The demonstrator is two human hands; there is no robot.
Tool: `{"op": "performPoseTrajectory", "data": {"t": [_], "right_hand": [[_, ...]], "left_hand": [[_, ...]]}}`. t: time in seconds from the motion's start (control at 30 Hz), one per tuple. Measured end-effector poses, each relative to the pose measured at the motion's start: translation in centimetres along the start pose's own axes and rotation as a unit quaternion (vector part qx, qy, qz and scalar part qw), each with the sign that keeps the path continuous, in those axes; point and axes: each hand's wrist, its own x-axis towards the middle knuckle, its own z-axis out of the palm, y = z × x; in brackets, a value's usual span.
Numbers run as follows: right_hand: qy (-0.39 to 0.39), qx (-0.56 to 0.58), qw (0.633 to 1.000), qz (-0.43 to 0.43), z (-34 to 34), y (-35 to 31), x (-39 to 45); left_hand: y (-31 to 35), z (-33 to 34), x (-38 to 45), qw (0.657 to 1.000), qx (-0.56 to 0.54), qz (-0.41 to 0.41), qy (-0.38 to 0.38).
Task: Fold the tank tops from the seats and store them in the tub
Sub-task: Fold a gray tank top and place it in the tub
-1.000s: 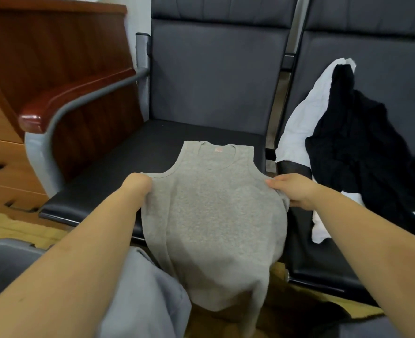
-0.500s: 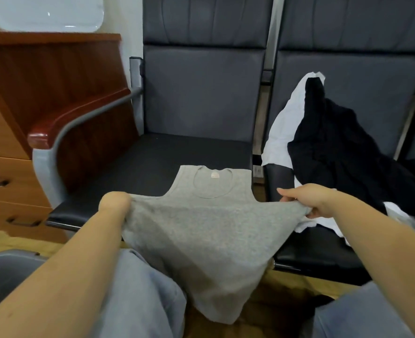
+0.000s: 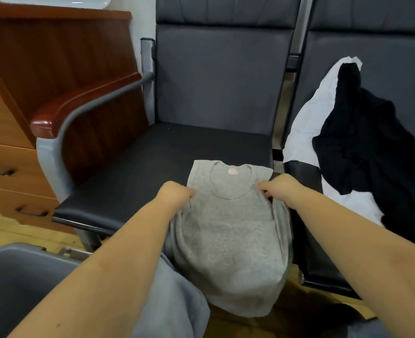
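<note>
On the front edge of the left seat (image 3: 167, 152) lies the grey tank top (image 3: 231, 230), hem hanging toward the floor. Left hand (image 3: 174, 195) and right hand (image 3: 280, 189) each pinch a side below the armholes. Pink neck label (image 3: 232, 171): writing unreadable. Grey tub (image 3: 19, 284) left of seat; black and white garments (image 3: 362, 147) on the right-hand seat.

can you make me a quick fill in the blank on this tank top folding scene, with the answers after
1. Both hands, left and right, grip the ____ tank top.
2. The top's lower part hangs off the seat's ____ edge.
3. On the neighbouring seat, a ____ garment lies over a white one.
4. The tub sits at the picture's lower ____.

Answers: grey; front; black; left
</note>
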Motion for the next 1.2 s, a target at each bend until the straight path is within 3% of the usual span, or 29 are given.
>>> {"op": "performPoseTrajectory", "data": {"t": [0.1,0.33,0.47,0.53,0.63,0.7,0.87,1.0,1.1,1.2], "right_hand": [[-0.050,0.034,0.998,-0.033,2.7,-2.2,-0.7],[-0.121,0.083,0.989,-0.006,6.7,-4.4,-0.1],[-0.147,0.247,0.953,0.094,4.9,-3.9,0.1],[-0.104,0.272,0.951,0.104,3.7,-3.4,0.5],[-0.012,0.294,0.951,0.093,1.3,-2.5,1.5],[0.027,0.298,0.950,0.086,0.0,-1.9,2.2],[0.081,0.265,0.960,0.041,-2.1,-1.7,2.5],[0.092,0.166,0.977,-0.101,-3.2,-2.7,0.2],[-0.009,0.071,0.976,-0.207,-3.6,-3.5,-3.1],[-0.155,-0.087,0.955,-0.238,-3.8,-3.5,-6.5]], "left_hand": [[0.8,1.5,0.0,0.997,0.035,0.051,-0.050],[1.8,3.2,-0.6,0.981,0.018,0.132,-0.141],[1.7,2.6,-0.6,0.972,-0.079,0.133,-0.177],[1.7,2.0,-0.7,0.975,-0.105,0.126,-0.149],[1.6,1.1,-0.7,0.993,-0.051,0.065,-0.086],[1.5,0.6,-0.6,0.993,-0.067,0.025,-0.092],[1.2,0.1,-1.5,0.976,-0.159,0.030,-0.144],[0.8,-0.3,-1.7,0.948,-0.301,-0.027,-0.103],[0.3,-0.7,-1.6,0.936,-0.340,-0.052,-0.081],[-0.2,-1.0,-1.6,0.935,-0.342,-0.065,-0.066]]}}
